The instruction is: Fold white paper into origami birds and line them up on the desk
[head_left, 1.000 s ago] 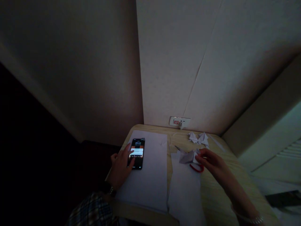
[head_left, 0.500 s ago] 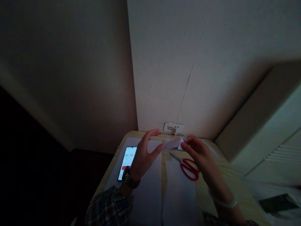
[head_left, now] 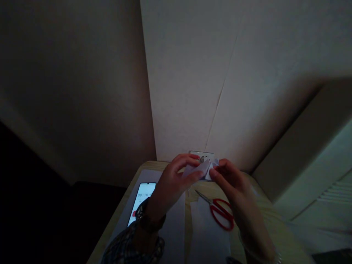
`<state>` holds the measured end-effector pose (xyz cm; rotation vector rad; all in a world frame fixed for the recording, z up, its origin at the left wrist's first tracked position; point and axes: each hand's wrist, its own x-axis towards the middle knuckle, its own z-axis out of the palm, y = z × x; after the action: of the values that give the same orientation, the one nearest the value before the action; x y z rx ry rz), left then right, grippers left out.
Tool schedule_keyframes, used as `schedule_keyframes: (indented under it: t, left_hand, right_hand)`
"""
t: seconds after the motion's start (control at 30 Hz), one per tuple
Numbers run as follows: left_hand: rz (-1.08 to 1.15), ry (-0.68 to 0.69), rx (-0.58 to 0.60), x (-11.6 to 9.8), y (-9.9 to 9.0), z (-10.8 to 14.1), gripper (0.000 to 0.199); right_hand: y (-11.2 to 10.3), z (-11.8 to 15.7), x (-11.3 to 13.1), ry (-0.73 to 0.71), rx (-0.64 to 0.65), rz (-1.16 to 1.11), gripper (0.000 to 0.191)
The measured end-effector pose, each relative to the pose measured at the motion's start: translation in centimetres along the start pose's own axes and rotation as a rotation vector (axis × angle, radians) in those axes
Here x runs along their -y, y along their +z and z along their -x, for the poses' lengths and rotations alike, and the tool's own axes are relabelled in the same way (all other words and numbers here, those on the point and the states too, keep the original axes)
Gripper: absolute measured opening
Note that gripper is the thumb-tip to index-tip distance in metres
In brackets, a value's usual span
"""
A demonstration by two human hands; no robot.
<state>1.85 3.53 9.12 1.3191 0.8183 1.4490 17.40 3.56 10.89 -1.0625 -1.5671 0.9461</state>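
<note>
A small piece of folded white paper [head_left: 205, 168] is held up between both hands, above the far part of the table. My left hand [head_left: 180, 178] pinches its left side between thumb and fingers. At the right end, my right hand [head_left: 229, 174] grips the paper with thumb and fingertips. Below the hands lies a pair of scissors [head_left: 217, 209] with red handles, its blades pointing up and left. The scissors rest partly on a white sheet of paper [head_left: 206, 234]. Exact folds in the held paper are too dim to make out.
A phone [head_left: 143, 198] with a lit timer screen lies left of my left wrist, on another white sheet [head_left: 176, 231]. The light wooden table [head_left: 148, 165] meets a pale wall [head_left: 187, 91]. A wall socket [head_left: 202, 154] with a plug sits just behind the hands.
My left hand has closed onto the left side of the folded paper; its fingers were spread before. My right hand keeps its grip. The view has tilted slightly upward.
</note>
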Motion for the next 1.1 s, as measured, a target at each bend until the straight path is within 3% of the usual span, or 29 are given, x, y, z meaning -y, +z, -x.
schedule_keyframes:
  t: [0.33,0.77,1.1]
  left_hand:
    - [0.076,-0.013,-0.008,-0.1,-0.4,-0.9,0.008]
    - [0.046,-0.022,-0.048,0.5,0.6,-0.9,0.013]
    - [0.007,0.007,-0.003,0.5,0.5,-1.0,0.003]
  right_hand:
    - [-0.2,-1.2,0.3,-0.049,0.099,0.106,0.015]
    - [-0.5,-1.2,-0.2,-0.062,0.075,0.124,0.016]
    - [-0.5,-1.2,0.2,-0.035,0.062,0.133,0.017]
